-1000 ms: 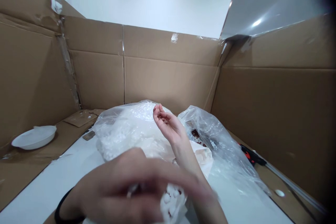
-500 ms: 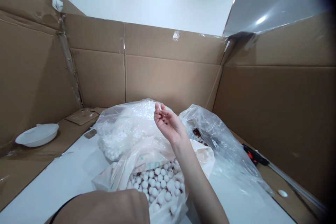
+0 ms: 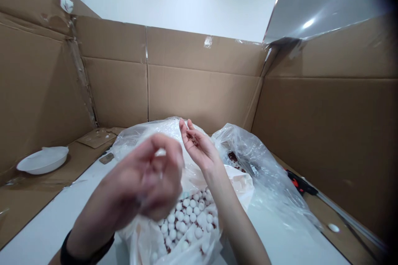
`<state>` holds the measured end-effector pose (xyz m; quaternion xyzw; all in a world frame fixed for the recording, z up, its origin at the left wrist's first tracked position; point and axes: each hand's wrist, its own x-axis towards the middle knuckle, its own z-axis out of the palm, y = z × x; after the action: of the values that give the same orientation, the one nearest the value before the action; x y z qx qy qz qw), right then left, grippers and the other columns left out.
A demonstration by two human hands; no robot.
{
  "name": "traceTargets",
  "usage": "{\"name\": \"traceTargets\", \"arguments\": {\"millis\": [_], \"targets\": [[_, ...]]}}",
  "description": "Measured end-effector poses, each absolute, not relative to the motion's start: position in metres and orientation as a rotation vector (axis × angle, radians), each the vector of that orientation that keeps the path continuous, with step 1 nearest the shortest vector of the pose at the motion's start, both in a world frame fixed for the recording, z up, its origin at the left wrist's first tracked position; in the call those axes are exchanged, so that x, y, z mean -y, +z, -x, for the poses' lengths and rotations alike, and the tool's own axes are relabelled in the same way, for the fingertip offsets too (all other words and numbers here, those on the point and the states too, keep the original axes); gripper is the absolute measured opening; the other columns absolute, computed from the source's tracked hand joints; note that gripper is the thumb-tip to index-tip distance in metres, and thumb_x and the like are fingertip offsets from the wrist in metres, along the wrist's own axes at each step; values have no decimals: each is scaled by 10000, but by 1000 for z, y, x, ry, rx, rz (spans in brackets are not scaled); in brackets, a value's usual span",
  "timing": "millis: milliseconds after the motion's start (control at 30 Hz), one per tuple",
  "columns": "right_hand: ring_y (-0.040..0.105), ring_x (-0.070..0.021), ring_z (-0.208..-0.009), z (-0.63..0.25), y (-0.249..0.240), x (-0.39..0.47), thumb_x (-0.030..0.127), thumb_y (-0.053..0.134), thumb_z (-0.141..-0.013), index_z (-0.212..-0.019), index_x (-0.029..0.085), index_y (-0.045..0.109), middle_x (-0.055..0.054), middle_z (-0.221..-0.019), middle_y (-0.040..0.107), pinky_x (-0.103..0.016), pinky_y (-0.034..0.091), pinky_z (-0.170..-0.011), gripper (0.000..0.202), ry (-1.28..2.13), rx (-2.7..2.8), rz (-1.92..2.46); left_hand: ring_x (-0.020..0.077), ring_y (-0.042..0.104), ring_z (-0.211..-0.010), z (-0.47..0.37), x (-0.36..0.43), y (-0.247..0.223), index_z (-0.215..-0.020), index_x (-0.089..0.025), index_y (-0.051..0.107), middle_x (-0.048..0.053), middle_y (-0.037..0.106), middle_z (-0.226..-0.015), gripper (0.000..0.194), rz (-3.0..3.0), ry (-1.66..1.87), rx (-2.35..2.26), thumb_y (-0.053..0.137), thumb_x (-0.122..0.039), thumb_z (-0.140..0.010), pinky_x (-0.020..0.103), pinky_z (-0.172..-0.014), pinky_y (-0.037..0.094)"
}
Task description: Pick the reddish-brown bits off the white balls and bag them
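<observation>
Seen from the head camera, a person works inside a walled-in space of brown cardboard panels (image 3: pixel 199 91), both bare hands raised over an open plastic bag (image 3: pixel 186 232) heaped with small white balls (image 3: pixel 189 215). The left hand (image 3: pixel 149 178), blurred and close to the lens, has its fingers curled together, and something small and white shows at the fingertips (too smeared to say whether it is one of the balls, or whether it is truly pinched). A dark band (image 3: pixel 66 248) circles that wrist. The right hand (image 3: pixel 197 145) is held palm up and loosely cupped, fingers slightly apart, with a few tiny dark red bits lying in the palm; it hovers just above the bags and clamps on nothing. Behind the two hands lies a second clear bag (image 3: pixel 139 153) packed with more white pieces, and to the right a crumpled clear bag (image 3: pixel 255 165) showing some dark red contents. All the bags rest on a white sheet (image 3: pixel 62 211) spread over the cardboard floor. Well off to the left sits a shallow white bowl (image 3: pixel 42 160). Near the right wall lies a black and red tool (image 3: pixel 300 184), and a small white disc (image 3: pixel 333 227) sits alone on the cardboard nearby.
</observation>
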<state>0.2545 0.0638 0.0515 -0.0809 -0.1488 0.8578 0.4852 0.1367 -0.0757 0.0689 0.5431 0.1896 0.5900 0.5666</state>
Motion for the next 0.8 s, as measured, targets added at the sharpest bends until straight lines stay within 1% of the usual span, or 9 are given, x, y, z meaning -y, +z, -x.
{"name": "traceTargets", "arguments": {"millis": [33, 100, 200, 300, 367, 433, 500, 633, 800], "targets": [[651, -119, -998, -254, 51, -64, -91, 357, -819, -1119, 138, 470, -115, -1137, 587, -163, 580, -760, 394, 2090, 361, 185, 19, 220, -351, -137, 68, 77, -839, -218, 602, -75, 374, -520, 70, -1247, 1390, -463, 601, -193, -773, 143, -349, 256], [656, -117, -990, -253, 50, -64, -90, 341, -836, -1172, 144, 431, -134, -1205, 561, -168, 586, -748, 419, 2099, 353, 174, 4, 209, -378, -133, 49, 86, -912, -210, 590, -67, 413, -602, 153, -1213, 1457, -548, 531, -112, -809, 125, -372, 240], [672, -103, -940, -252, 51, -62, -82, 335, -858, -1226, 149, 391, -163, -1260, 535, -152, 586, -708, 438, 2106, 350, 170, 12, 214, -408, -122, 17, 84, -979, -181, 566, -52, 424, -658, 133, -1234, 1550, -719, 473, -188, -882, 132, -394, 219], [681, -123, -931, -250, 52, -59, -49, 353, -879, -1258, 159, 373, -177, -1256, 545, -191, 596, -713, 433, 2085, 412, 189, 50, 233, -420, -115, -4, 72, -859, -173, 573, -68, 325, -572, 203, -1467, 1676, -1012, 436, -312, -915, 168, -405, 198], [695, -125, -865, -249, 52, -57, -35, 355, -885, -1275, 163, 365, -166, -1192, 589, -236, 603, -725, 438, 2057, 465, 221, 81, 360, -479, -116, -9, 65, -833, -181, 617, -44, 434, -576, 231, -1813, 1683, -1316, 458, -331, -909, 196, -464, 278], [695, -107, -748, -248, 52, -56, -37, 353, -882, -1287, 158, 364, -148, -1095, 638, -225, 600, -694, 450, 2032, 512, 259, 117, 499, -603, -120, -10, 61, -885, -208, 667, -11, 609, -707, 202, -2158, 1524, -1558, 496, -315, -895, 227, -568, 348], [687, -99, -702, -248, 51, -55, -39, 357, -876, -1301, 145, 357, -146, -1027, 665, -189, 585, -660, 463, 2016, 550, 282, 144, 569, -690, -124, -10, 58, -952, -238, 687, -6, 689, -846, 195, -2369, 1335, -1695, 510, -293, -891, 249, -620, 362], [690, -110, -761, -246, 49, -54, -41, 362, -858, -1321, 143, 339, -152, -1018, 687, -172, 570, -664, 499, 2022, 564, 274, 154, 612, -721, -128, -13, 52, -969, -249, 692, -17, 715, -911, 207, -2512, 1249, -1832, 496, -250, -900, 251, -598, 349], [676, -106, -722, -247, 49, -53, -49, 332, -830, -1288, 151, 399, -102, -962, 700, -185, 571, -651, 505, 2102, 498, 219, 147, 603, -664, -128, -16, 49, -818, -197, 675, -7, 701, -813, 212, -2573, 1317, -1947, 491, -258, -904, 252, -539, 303]]}}
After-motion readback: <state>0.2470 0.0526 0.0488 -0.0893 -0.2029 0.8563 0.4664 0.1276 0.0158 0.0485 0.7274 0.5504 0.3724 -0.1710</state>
